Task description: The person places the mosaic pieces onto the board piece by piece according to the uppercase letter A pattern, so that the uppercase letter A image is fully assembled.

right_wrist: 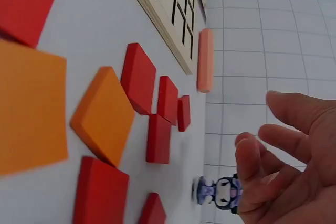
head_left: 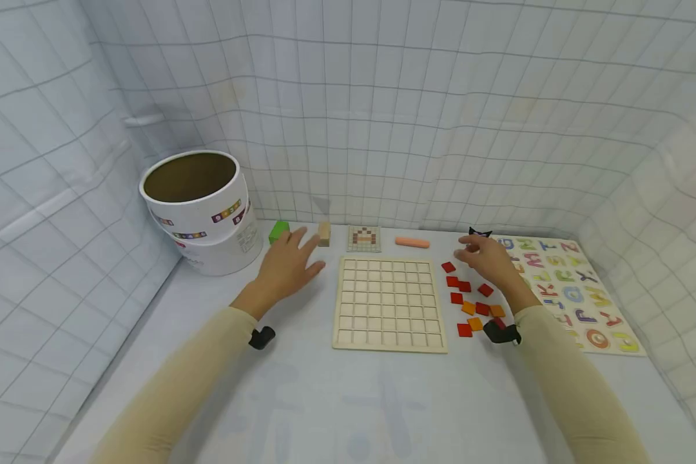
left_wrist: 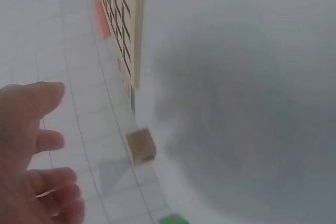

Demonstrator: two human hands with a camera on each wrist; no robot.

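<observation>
My left hand (head_left: 284,265) hovers left of a wooden grid board (head_left: 390,304), fingers spread and holding nothing. Close beyond its fingertips are a green block (head_left: 278,231) and a small wooden block (head_left: 324,234). To the right, my right hand (head_left: 487,258) hangs over the far side of the scattered tiles, its fingers loosely bent with a gap to the thumb. Red tiles (right_wrist: 138,78) and orange tiles (right_wrist: 104,115) lie flat beside the board. A small dark-hooded figurine (right_wrist: 224,192) stands beyond the right fingers, partly covered by them.
A white bucket (head_left: 220,241) stands at the back left. Behind the board lie a pattern card (head_left: 363,239) and an orange stick (head_left: 412,242). An alphabet board (head_left: 580,293) takes up the right side. Gridded white cloth (head_left: 394,129) walls the table.
</observation>
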